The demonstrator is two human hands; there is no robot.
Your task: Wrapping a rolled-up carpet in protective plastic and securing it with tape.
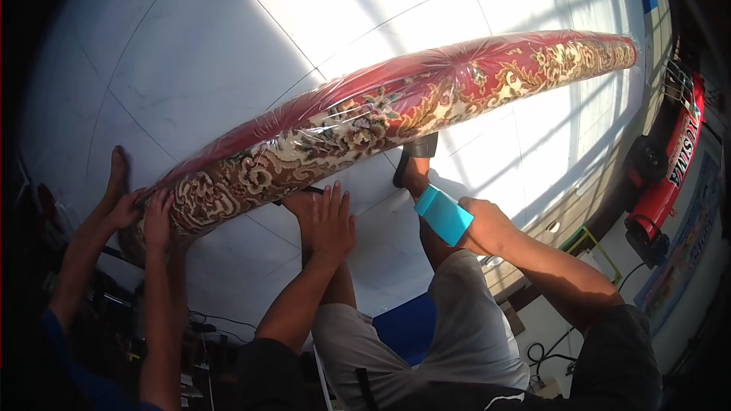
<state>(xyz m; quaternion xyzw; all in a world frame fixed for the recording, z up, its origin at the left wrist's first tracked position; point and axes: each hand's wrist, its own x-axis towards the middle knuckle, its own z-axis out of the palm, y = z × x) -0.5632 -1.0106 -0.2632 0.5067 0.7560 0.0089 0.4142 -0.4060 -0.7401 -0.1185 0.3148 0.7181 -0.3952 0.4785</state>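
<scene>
A rolled carpet point(365, 125), red with cream and brown floral patterning, lies across the floor inside clear plastic wrap. My left hand point(334, 225) is just short of its near side, fingers extended and somewhat apart, holding nothing. Below the carpet and to the right, my right hand point(490, 228) grips a turquoise object point(445, 216) with flat faces; its exact kind cannot be told. Another person's two hands point(157, 220) rest on the carpet's left end.
Pale tiled floor point(228, 40) extends beyond the carpet, with bright sunlit patches. A red machine point(677, 165) bearing writing stands at the right. Cables point(542, 357) lie at lower right, and a blue surface point(405, 325) shows between my legs. The other person's bare foot point(118, 168) is at left.
</scene>
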